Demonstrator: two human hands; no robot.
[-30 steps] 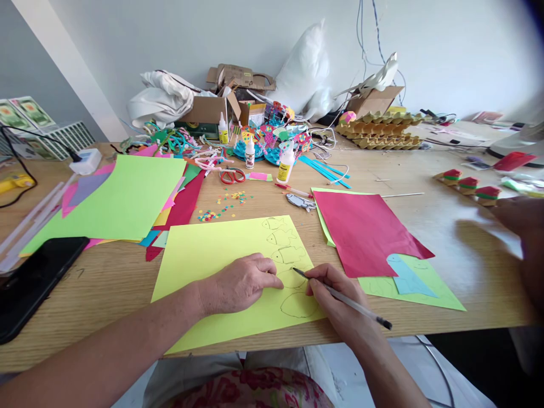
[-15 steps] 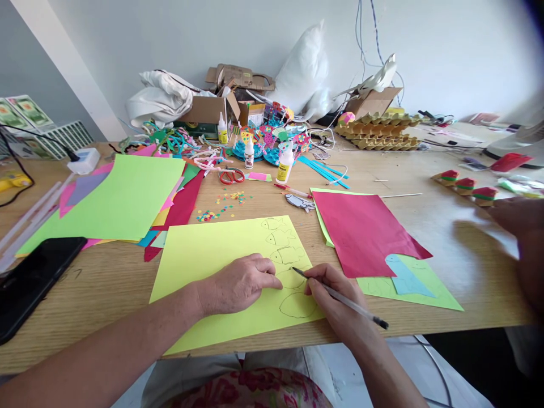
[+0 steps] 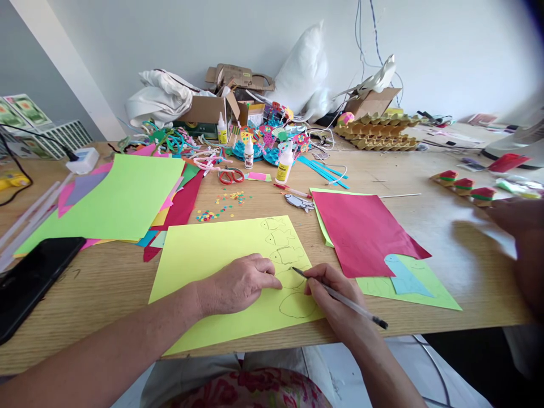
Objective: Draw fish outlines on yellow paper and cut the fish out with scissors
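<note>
Two hands on: right hand pinching the pen, tip at a half-hidden outline; left hand, grasping nothing, lies across yellow paper near the table edge. Lighten that press and the paper could skid, spoiling the line.

A black phone lies at the left of the surface; red scissors lie beside a small bottle, and egg cartons sit stacked near the wall.
</note>
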